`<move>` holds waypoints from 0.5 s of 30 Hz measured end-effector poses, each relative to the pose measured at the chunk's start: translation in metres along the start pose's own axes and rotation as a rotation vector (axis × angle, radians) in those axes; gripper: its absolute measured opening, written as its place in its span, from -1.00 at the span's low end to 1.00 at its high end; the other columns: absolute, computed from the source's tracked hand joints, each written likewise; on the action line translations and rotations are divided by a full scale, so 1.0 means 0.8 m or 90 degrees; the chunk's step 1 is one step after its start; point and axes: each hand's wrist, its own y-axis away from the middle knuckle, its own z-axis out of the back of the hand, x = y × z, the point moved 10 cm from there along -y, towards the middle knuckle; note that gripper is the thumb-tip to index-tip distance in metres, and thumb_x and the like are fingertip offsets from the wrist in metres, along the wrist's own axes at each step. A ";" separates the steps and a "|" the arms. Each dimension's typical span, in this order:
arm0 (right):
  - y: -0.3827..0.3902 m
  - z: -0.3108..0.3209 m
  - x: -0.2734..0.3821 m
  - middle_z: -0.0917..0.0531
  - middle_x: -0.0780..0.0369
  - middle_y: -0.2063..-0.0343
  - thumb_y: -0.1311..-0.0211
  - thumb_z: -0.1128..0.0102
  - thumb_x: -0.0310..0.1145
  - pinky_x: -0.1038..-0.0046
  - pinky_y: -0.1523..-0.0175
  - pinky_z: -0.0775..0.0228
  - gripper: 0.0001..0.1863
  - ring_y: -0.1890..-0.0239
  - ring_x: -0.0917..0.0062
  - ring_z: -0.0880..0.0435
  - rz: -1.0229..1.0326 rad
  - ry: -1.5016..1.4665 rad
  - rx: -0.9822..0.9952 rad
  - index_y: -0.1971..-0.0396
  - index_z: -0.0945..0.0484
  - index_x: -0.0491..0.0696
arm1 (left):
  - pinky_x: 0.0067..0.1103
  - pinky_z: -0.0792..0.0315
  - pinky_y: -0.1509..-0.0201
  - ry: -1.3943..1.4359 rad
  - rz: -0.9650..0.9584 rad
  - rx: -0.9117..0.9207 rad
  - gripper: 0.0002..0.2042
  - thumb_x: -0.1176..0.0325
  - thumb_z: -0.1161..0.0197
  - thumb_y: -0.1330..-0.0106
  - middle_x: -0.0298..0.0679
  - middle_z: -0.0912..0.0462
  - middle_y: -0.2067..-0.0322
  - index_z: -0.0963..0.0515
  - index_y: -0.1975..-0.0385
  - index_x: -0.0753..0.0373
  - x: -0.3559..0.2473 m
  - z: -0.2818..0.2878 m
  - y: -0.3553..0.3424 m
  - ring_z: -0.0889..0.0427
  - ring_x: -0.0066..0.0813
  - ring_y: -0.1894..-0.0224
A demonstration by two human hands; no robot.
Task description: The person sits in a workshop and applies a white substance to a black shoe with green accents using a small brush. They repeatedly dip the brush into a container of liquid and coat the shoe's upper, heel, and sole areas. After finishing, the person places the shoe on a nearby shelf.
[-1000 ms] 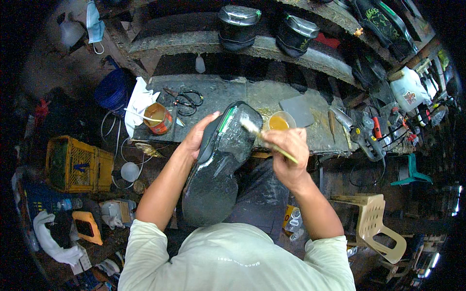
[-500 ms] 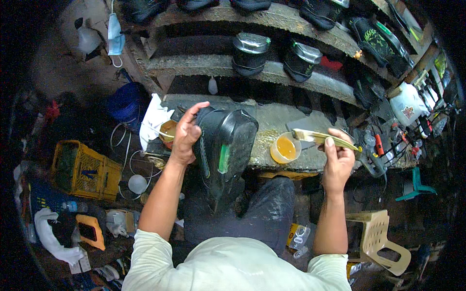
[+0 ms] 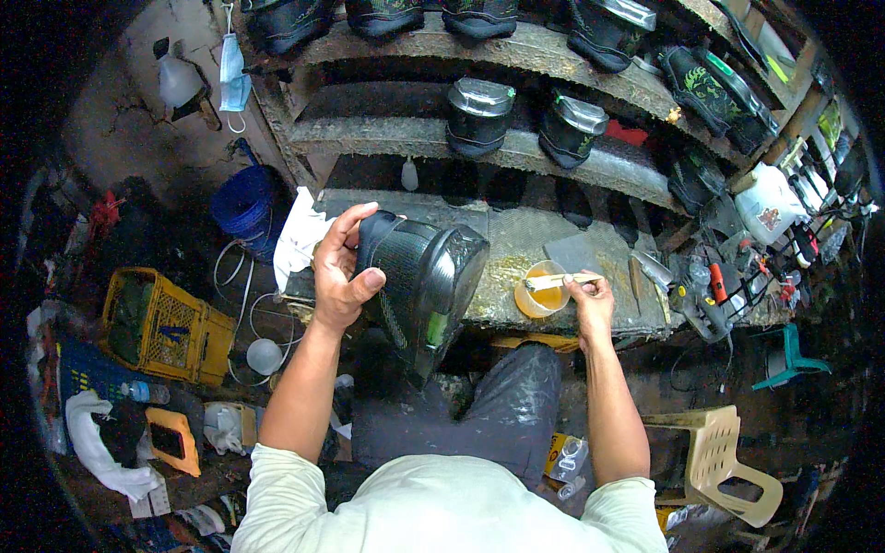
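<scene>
A black shoe with a shiny dark sole and a green patch is tilted above my lap, in front of the bench. My left hand grips its left side, thumb toward me and fingers bent round the far edge. In my right hand is a brush with a pale handle, pinched between thumb and fingers. The brush lies across the mouth of a clear plastic cup of amber liquid, its bristle end over or inside the cup; how deep it reaches cannot be made out.
The cup stands on a stained workbench. Behind it, wooden shelves carry several black shoes. White cloth or paper lies at the bench's left end. Hand tools and a white jug are at the right. A yellow crate sits on the left.
My right hand has moved left and down, bringing the brush from beside the cup to over it. The shoe has turned slightly, and my left fingers have closed in on it.
</scene>
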 end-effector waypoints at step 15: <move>0.179 -0.032 0.263 -0.42 0.07 -0.24 -0.47 -0.12 0.01 0.18 -0.40 -0.14 -0.50 -0.28 0.21 -0.37 0.598 0.148 0.071 -0.16 -0.63 -0.04 | -0.49 -0.40 -0.24 -0.037 0.056 -0.010 -0.29 0.22 -0.54 -0.15 -0.17 -0.60 -0.02 -0.41 -0.30 0.33 -0.013 -0.014 0.006 -0.57 -0.42 -0.07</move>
